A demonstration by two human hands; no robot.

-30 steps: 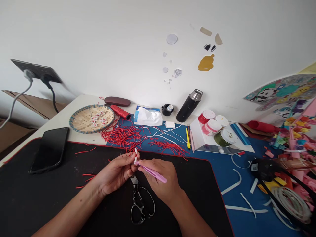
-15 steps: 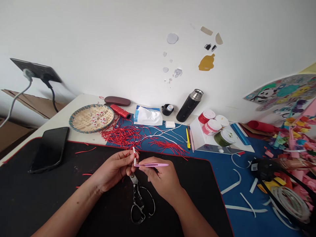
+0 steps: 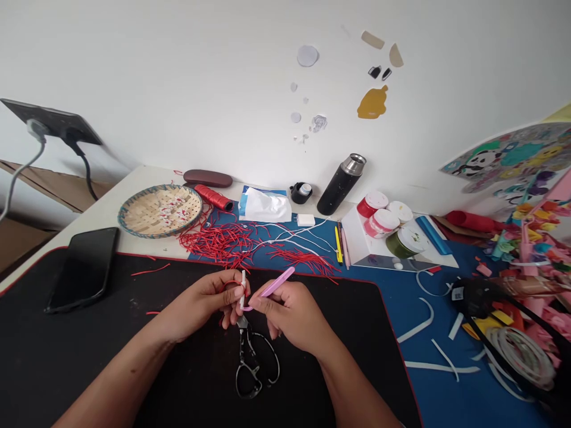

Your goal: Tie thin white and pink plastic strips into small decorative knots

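My left hand (image 3: pixel 200 304) pinches a thin white strip (image 3: pixel 243 289) upright between thumb and fingers, with a fine red strand (image 3: pixel 229 283) looped near it. My right hand (image 3: pixel 292 315) is shut on pink tweezers (image 3: pixel 273 285), which slant up to the right. Their tips sit at the base of the white strip, partly hidden by my fingers. Black-handled scissors (image 3: pixel 252 365) lie on the black desk mat (image 3: pixel 89 356) just below both hands. A tangle of red paper strips (image 3: pixel 218 242) lies beyond my hands.
White strips (image 3: pixel 294 233) lie on a blue mat (image 3: pixel 392 297). Further back are a woven basket (image 3: pixel 159 210), a black phone (image 3: pixel 82 269), a red spool (image 3: pixel 213 197), a steel-topped flask (image 3: pixel 341 184) and several jars (image 3: pixel 404 244). Colourful craft scraps crowd the right.
The tweezers have swung from lying level to slanting up to the right, and my hands have drawn slightly closer. The whole view has shifted a little as my head moved.
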